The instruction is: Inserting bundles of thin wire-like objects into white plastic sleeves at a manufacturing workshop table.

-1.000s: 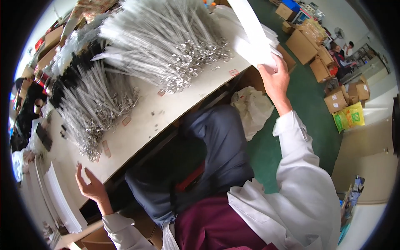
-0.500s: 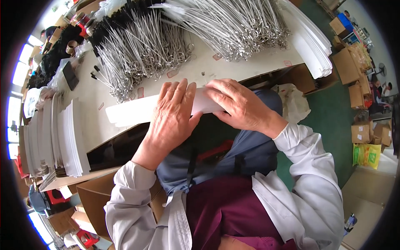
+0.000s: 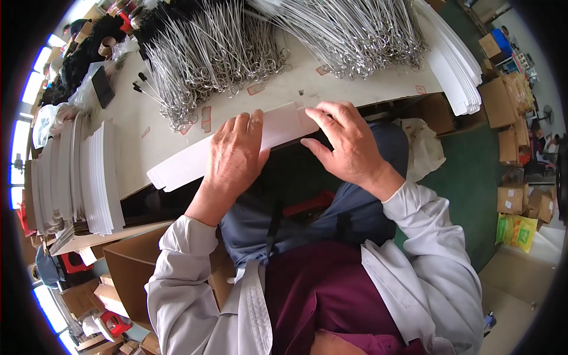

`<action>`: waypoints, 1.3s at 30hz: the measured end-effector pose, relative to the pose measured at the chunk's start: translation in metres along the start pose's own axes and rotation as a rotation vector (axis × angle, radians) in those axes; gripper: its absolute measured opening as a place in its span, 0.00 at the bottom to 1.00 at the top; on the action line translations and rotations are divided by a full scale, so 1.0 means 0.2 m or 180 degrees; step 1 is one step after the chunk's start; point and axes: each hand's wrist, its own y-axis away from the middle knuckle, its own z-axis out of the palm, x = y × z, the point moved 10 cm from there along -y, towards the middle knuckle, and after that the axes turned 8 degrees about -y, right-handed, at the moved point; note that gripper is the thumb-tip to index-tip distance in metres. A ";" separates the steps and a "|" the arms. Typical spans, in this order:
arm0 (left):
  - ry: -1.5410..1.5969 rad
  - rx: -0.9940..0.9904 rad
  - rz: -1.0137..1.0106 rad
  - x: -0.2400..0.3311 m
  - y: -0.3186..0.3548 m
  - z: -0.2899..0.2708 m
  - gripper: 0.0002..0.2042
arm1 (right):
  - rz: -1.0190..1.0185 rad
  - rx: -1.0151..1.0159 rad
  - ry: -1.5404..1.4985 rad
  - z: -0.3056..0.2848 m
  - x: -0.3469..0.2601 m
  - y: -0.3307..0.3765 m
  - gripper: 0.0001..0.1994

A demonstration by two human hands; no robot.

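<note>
A long, narrow white paper box lies slantwise along the near edge of the table. Across its middle, my left hand grips it, fingers over the top and thumb at the near side. My right hand is at the box's right end, its fingertips by the end flap and its thumb spread apart below. Beyond the box lie wire-handled brushes with looped ends and black bristles. Another pile of looped wire pieces is to their right.
Flat white cartons stand stacked at the left, with more cartons at the right corner. A dark flat device lies at the far left. Below the table edge are an open cardboard box and a pale plastic bag.
The box's right end has tilted up and away. My right hand has opened, its thumb moving off the box, and more of the end flap shows. My left hand has shifted slightly left.
</note>
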 end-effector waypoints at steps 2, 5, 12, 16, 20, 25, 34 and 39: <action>-0.0055 -0.0003 -0.0053 0.00 0.01 0.01 0.36 | 0.0207 -0.0007 -0.0056 0.06 0.01 0.04 0.29; -0.0150 0.0273 0.0146 0.04 0.02 -0.02 0.34 | 0.0463 0.0113 -0.0209 0.15 0.02 0.07 0.28; -0.0250 0.0243 0.0191 0.03 0.08 0.04 0.33 | 0.1481 0.0279 -0.1881 0.30 0.19 0.12 0.24; -0.0217 0.0341 0.0274 0.04 0.10 0.02 0.34 | 0.2269 -0.0012 -0.3215 0.36 0.25 0.13 0.20; -0.0182 0.0317 0.0293 0.03 0.11 0.02 0.34 | 0.2560 -0.0557 -0.3332 0.37 0.25 0.11 0.19; -0.0215 0.0343 0.0303 0.03 0.12 0.02 0.34 | 0.3014 -0.0809 -0.3777 0.39 0.20 0.11 0.18; 0.0041 0.0155 0.0241 0.02 0.15 0.06 0.30 | 0.3543 -0.1209 -0.4642 0.49 0.24 0.18 0.19; 0.0168 0.0080 0.0077 -0.04 0.11 0.07 0.29 | 0.1879 -0.0432 -0.1808 0.20 0.20 -0.01 0.24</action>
